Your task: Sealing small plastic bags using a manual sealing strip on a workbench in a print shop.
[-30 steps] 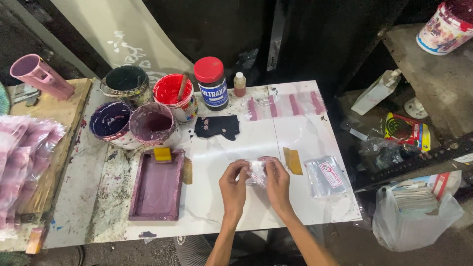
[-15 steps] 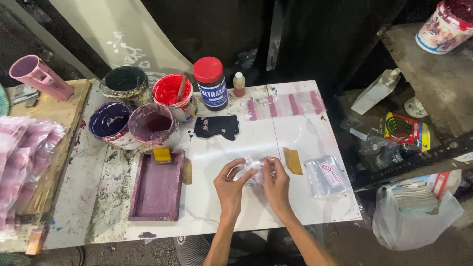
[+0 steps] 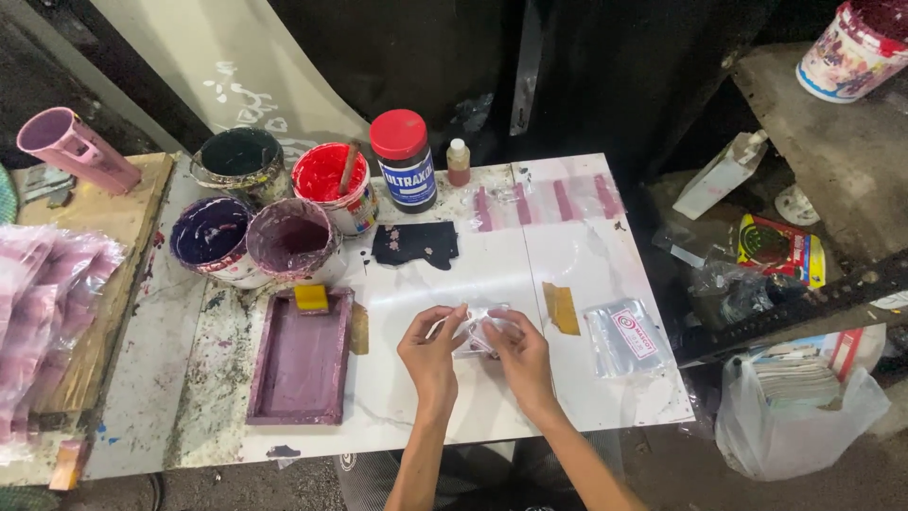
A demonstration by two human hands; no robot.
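We see both hands, left [image 3: 430, 355] and right [image 3: 520, 355], pinch a clear bag [image 3: 476, 326] over the white table [image 3: 530, 246]; paint pots [image 3: 284, 203] crowd its far left corner, a tray [image 3: 301, 369] nearby.

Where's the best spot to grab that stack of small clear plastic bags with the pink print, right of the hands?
Pinch the stack of small clear plastic bags at its near short edge, coming from the table's front edge. It lies flat on the white tabletop, with bare surface around it, apart from the right hand.

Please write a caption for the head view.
Both hands, left hand and right hand, hold a clear plastic pouch over a white table.
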